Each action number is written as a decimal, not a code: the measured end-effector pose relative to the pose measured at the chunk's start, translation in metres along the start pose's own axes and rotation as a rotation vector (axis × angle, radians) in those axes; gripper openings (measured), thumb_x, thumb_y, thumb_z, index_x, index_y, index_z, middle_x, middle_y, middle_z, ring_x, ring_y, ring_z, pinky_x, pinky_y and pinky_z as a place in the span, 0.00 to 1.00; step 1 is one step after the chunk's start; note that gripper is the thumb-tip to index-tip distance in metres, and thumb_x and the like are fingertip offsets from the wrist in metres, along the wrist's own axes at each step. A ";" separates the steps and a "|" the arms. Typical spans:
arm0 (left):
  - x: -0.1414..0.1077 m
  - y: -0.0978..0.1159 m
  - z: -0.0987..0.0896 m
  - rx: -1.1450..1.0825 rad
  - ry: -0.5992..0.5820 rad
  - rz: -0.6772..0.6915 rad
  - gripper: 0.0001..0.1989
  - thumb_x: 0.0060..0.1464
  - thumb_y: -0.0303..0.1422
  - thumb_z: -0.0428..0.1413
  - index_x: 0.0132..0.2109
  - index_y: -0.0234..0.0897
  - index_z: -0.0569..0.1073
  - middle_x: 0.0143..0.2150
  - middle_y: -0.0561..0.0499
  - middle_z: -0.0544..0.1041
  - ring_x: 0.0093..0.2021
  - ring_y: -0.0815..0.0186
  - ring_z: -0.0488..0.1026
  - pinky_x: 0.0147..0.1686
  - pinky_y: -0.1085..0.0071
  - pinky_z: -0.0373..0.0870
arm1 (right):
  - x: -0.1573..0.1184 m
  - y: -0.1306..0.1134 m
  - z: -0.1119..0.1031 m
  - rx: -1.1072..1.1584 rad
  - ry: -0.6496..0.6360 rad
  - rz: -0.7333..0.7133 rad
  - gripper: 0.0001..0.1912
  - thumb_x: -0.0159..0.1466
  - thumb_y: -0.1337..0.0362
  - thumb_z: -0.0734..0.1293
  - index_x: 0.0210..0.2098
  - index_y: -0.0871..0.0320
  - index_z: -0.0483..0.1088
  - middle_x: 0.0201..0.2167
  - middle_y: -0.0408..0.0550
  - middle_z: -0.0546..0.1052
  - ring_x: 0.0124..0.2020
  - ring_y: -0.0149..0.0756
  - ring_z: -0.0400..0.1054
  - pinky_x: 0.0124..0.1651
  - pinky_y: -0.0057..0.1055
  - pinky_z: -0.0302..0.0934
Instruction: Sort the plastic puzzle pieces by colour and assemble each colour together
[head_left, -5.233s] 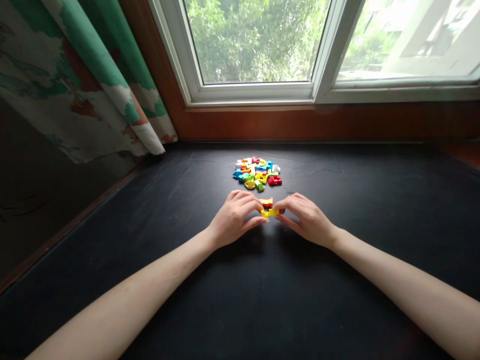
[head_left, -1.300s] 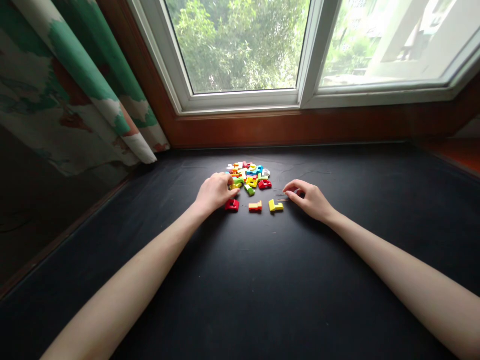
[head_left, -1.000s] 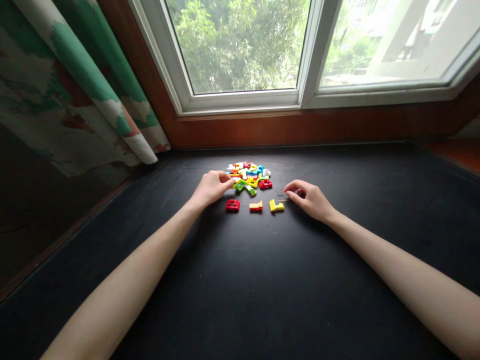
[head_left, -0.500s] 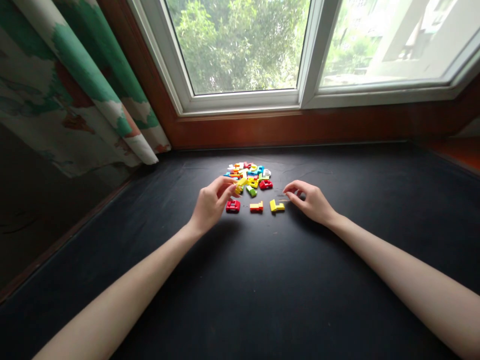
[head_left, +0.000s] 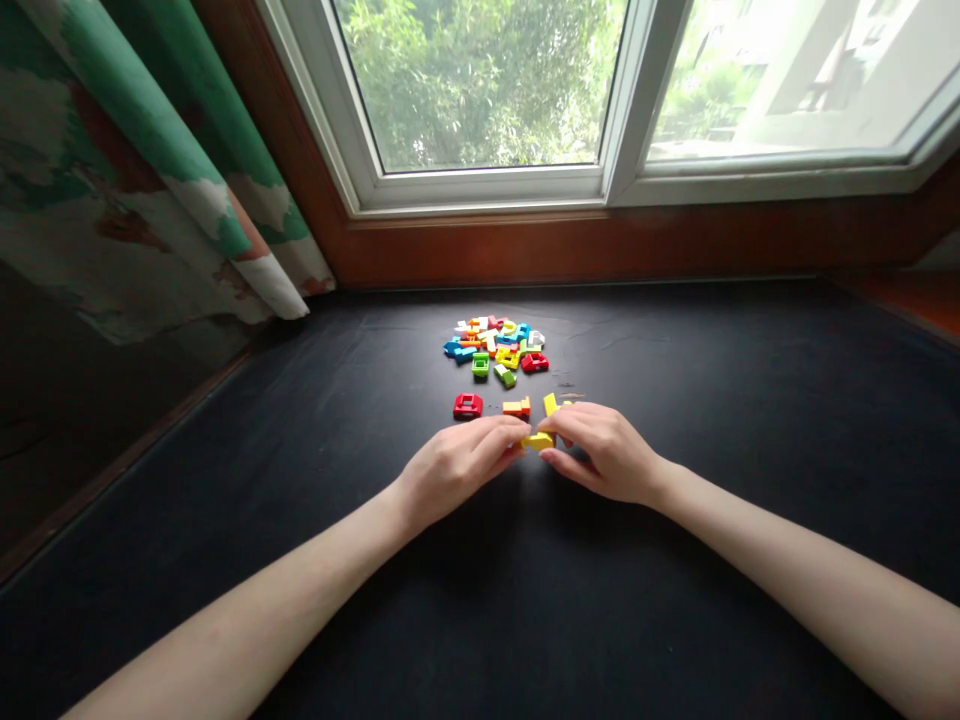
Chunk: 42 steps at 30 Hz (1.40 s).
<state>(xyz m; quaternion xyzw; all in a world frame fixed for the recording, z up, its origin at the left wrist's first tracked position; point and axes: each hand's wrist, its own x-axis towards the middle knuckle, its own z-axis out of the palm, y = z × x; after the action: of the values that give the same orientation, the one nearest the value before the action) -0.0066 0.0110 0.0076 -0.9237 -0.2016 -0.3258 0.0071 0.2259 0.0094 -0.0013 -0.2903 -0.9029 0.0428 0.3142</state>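
Between my hands is a small yellow piece (head_left: 538,441). My left hand (head_left: 466,458) pinches its left end, and my right hand (head_left: 606,452) has thumb and fingers closed round its right end. Just beyond them, a red car-shaped piece (head_left: 468,405), an orange and yellow piece (head_left: 516,408) and another yellow piece (head_left: 550,404) stand in a row on the black surface. The fingers of my right hand partly cover that second yellow piece.
Behind the row lies a pile of small coloured pieces (head_left: 491,343), with green pieces and a red one at its near side. A patterned curtain (head_left: 217,200) hangs at the left. A window frame (head_left: 480,190) rises behind the black surface (head_left: 480,620).
My left hand has brought a yellow piece from the pile toward me and right. My right hand has moved nearer and left, and now also grips it. A green piece shows at the pile's edge.
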 end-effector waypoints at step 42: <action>-0.004 -0.008 0.004 -0.402 -0.200 -0.285 0.10 0.57 0.33 0.61 0.44 0.35 0.72 0.39 0.50 0.78 0.33 0.68 0.73 0.35 0.74 0.72 | -0.015 -0.011 0.005 -0.035 -0.027 0.040 0.09 0.70 0.62 0.62 0.34 0.58 0.68 0.23 0.44 0.72 0.24 0.33 0.61 0.29 0.29 0.53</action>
<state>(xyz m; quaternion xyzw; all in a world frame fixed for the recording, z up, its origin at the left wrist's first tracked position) -0.0100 0.0178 0.0007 -0.8964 -0.2608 -0.2640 -0.2423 0.2271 -0.0069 -0.0104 -0.3134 -0.9015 0.0370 0.2960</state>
